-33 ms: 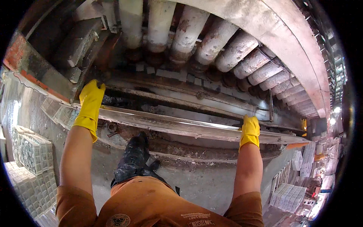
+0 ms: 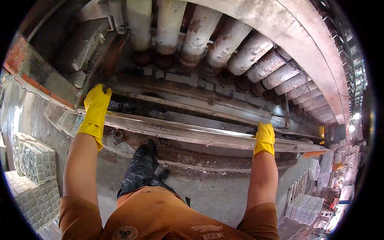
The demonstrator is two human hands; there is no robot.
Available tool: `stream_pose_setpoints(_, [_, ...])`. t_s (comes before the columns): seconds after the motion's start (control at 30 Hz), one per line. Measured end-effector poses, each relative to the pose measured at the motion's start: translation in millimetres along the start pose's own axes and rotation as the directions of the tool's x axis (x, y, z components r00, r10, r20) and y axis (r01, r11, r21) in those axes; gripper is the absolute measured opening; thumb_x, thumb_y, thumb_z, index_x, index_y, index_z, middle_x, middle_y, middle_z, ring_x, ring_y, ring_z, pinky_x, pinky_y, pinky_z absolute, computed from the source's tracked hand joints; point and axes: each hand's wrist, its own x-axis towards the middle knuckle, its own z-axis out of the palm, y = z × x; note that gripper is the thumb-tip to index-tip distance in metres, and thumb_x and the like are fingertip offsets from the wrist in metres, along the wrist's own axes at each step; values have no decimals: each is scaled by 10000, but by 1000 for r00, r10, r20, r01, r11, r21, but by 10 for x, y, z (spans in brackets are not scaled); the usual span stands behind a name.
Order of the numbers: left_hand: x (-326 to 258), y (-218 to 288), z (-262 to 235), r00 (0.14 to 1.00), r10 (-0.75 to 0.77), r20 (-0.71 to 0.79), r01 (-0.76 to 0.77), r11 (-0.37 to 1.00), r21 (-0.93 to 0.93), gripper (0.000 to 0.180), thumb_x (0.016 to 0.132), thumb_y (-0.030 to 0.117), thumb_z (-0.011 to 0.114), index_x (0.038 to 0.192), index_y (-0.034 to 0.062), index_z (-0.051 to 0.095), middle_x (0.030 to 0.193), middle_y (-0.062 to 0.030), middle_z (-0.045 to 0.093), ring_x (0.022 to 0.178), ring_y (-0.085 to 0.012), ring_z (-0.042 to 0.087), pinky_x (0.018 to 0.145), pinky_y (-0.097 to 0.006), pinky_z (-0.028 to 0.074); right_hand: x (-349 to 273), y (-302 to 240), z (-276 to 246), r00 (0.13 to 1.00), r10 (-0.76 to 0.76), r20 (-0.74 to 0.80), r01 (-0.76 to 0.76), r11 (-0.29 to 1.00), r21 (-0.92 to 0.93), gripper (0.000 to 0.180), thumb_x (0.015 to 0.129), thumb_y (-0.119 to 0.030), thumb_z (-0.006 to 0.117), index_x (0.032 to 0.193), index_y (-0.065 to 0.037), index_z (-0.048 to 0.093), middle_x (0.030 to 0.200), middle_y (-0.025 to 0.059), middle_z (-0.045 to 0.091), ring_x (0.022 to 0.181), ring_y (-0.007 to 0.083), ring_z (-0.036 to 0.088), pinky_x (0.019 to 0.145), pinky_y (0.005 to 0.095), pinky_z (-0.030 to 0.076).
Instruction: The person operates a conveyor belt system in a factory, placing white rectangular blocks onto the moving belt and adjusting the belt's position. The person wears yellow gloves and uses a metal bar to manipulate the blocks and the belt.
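A long, flat metal panel point(image 2: 180, 134) with a bright upper edge runs across the front of a machine, from the left frame to the far right. My left hand point(image 2: 96, 105), in a yellow rubber glove, is closed at the panel's left end, beside the worn orange-and-grey machine frame point(image 2: 48, 82). Farther right, my right hand point(image 2: 265, 138), gloved the same way, closes over the panel's top edge. The undersides of both grips are hidden. Just behind the panel lies a trough with a dirty metal rail point(image 2: 188, 105) along it.
Thick, stained white rollers point(image 2: 200, 34) stand in a row beyond the trough, under a curved beam point(image 2: 296, 36). White plastic crates point(image 2: 38, 164) are stacked at left; more crates point(image 2: 305, 208) stand at right. Dark-covered legs point(image 2: 140, 166) show below the panel.
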Motion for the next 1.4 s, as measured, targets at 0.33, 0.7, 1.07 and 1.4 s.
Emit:
stream_pose_setpoints(0.33, [-115, -154, 39, 1000, 10, -9, -10, 1000, -13, 541, 940, 474, 654, 1346, 116, 638, 1343, -177, 662, 1242, -365, 624, 1051, -460, 484, 111, 317, 240, 994, -105, 3, 104, 986, -128, 566, 917, -555, 566, 1237, -102, 675, 1278, 173, 696, 1170, 391, 664, 901, 551, 491])
stream_pose_setpoints(0.7, [-349, -411, 214, 992, 43, -123, -42, 999, 14, 498, 915, 453, 692, 1273, 106, 679, 1199, -138, 740, 1121, -326, 697, 935, -435, 537, -270, 399, 125, 994, 92, 54, -90, 995, -37, 565, 936, -559, 544, 1248, -105, 670, 1279, 170, 695, 1188, 390, 658, 925, 559, 490])
stream_pose_setpoints(1.07, [-459, -632, 337, 997, 39, -68, -39, 999, 0, 568, 911, 489, 676, 1337, 115, 638, 1303, -189, 681, 1211, -377, 643, 1008, -467, 507, -297, 714, 331, 999, -16, 35, 21, 986, -168, 595, 943, -563, 537, 1295, -96, 649, 1307, 182, 681, 1203, 420, 647, 938, 645, 468])
stream_pose_setpoints(1.4, [-633, -717, 439, 988, 82, -130, -85, 996, -17, 529, 898, 463, 689, 1282, 99, 671, 1249, -184, 706, 1173, -373, 661, 989, -458, 516, -458, 775, 278, 992, 112, 50, -110, 994, -27, 614, 955, -583, 514, 1295, -89, 641, 1327, 187, 671, 1211, 416, 644, 955, 656, 455])
